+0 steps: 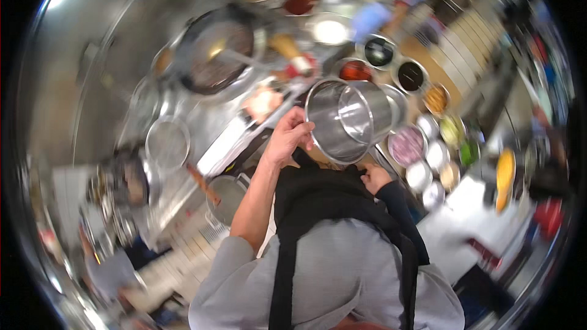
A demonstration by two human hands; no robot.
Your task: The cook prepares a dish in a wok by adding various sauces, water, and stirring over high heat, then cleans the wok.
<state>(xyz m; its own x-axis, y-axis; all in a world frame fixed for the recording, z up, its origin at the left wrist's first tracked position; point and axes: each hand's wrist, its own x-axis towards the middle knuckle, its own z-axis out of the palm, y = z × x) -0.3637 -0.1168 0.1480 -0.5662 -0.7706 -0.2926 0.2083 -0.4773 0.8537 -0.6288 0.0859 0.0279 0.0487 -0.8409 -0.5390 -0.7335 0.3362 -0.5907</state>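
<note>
My left hand (290,135) grips the rim of a large, shiny metal pot (323,121), tilted so that its mouth faces left. Inside it, or through its opening, a second round metal rim shows; I cannot tell whether that is another vessel. My right hand (375,178) is low beside the black apron, near the counter's edge, its fingers curled; whether it holds the apron cloth is unclear. Beyond the pot stand a bowl of red sauce (356,70) and containers of dark liquid (411,76).
A dark wok (218,50) sits on the metal range at upper left, a round strainer (168,143) below it. Ingredient bowls, one with pinkish pieces (407,145), stand at right. A stockpot (227,199) is left of my forearm. Co-workers appear blurred at the edges.
</note>
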